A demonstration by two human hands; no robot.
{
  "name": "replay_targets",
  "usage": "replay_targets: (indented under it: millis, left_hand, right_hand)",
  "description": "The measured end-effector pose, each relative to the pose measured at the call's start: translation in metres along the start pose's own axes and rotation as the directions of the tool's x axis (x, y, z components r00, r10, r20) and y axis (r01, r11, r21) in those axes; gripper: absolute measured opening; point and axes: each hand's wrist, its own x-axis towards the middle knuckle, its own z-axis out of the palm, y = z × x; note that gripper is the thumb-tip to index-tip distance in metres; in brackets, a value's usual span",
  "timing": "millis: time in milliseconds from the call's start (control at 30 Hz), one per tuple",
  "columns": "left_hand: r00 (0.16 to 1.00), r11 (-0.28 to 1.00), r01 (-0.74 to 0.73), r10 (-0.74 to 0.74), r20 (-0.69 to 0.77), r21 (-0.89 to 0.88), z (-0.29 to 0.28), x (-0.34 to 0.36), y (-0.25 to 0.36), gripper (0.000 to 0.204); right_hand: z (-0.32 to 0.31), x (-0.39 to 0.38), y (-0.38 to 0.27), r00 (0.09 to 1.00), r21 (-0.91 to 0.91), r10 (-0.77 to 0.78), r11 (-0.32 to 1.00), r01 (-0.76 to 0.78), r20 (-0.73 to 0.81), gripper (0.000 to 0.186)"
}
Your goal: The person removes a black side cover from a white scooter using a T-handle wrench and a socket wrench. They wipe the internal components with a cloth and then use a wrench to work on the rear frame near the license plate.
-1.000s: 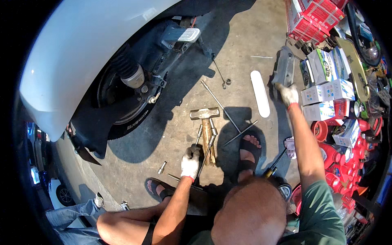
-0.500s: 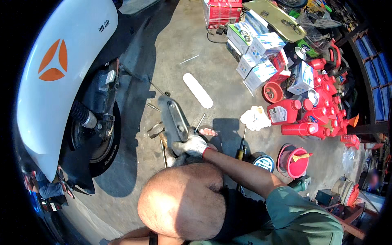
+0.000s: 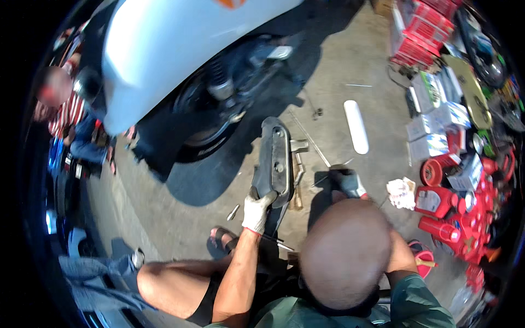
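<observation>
My left hand (image 3: 258, 210), in a white knit glove with a red cuff, is closed on the lower end of a long black plastic cover (image 3: 267, 158). The cover stands lengthwise, with a grey recessed inner side turned to the right. My right hand (image 3: 349, 183), gloved too, is low beyond my bent right knee, apart from the cover. Its fingers are dark and blurred, so whether they hold anything is unclear. Just right of the cover lies a hammer (image 3: 299, 145), partly hidden. A thin metal rod (image 3: 310, 139) lies beyond it, and a small tool (image 3: 233, 212) left of my left hand.
A white motor scooter (image 3: 164, 71) stands at the upper left. A white oblong piece (image 3: 356, 127) lies on the floor. To the right are a crumpled cloth (image 3: 401, 193), red bottles (image 3: 432, 201), boxes (image 3: 429, 136) and a red bucket (image 3: 421, 257). Another person (image 3: 68, 112) is at far left.
The view has swung left. My right hand has let go of the black cover and is now to its right. My left hand, out of sight before, now grips the cover's lower end.
</observation>
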Motion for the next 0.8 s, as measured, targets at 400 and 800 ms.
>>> replay_targets:
  millis: [400,800]
  left_hand:
    - [0.951,0.991,0.039,-0.076,-0.3,-0.129,-0.083,0.004,-0.015,0.052]
    - [0.949,0.978,0.055,-0.114,-0.293,-0.201,-0.102,0.007,-0.037,0.046]
  right_hand:
    - [0.117,0.041,-0.062,0.755,-0.748,-0.334,0.18,0.639,0.564,0.023]
    - [0.118,0.056,-0.039,0.859,-0.733,-0.146,0.465,0.497,0.491,0.046]
